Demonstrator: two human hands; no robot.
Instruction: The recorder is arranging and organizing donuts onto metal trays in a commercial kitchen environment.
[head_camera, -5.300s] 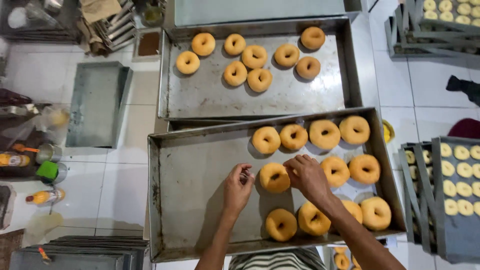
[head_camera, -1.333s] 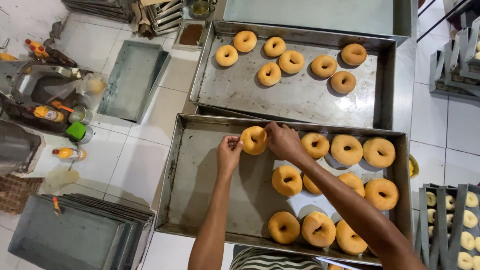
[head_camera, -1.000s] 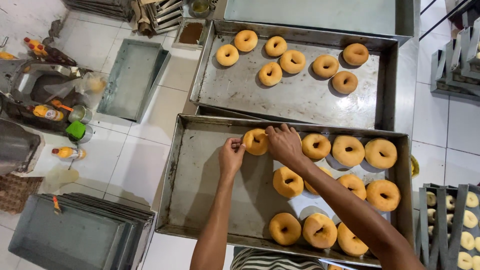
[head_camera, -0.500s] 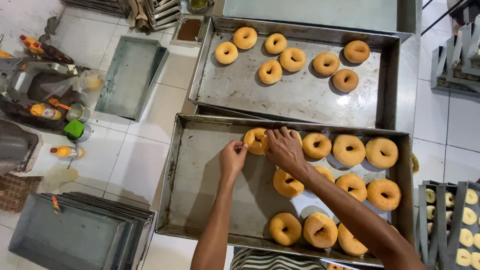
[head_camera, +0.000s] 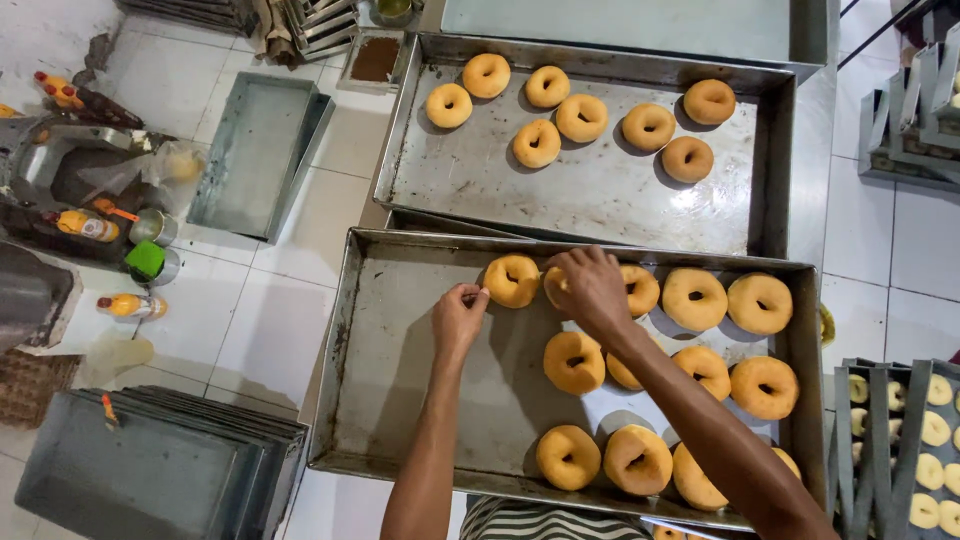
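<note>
Golden donut (head_camera: 512, 280) just off left hand (head_camera: 458, 318) fingertips, fingers pinched empty; right hand (head_camera: 592, 290) fingers cover another donut (head_camera: 556, 285), grip unclear; tray (head_camera: 400, 400) left half bare.

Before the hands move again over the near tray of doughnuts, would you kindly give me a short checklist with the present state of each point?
1. Left hand free to grasp: ok, its fingertips pinch close beside the top-left doughnut, with nothing seen held.
2. Right hand placement: ok, it rests over a doughnut next in that row.
3. Doughnut under the right hand gripped: cannot tell, the hand hides it.
4. Bare space in the near tray: ok, its left part is bare metal.
5. Doughnuts lying flat, not stacked: not ok, the right forearm hides some, and the lower ones seem to overlap.
6. Far tray undisturbed: ok, eight doughnuts lie apart from both hands.
</note>
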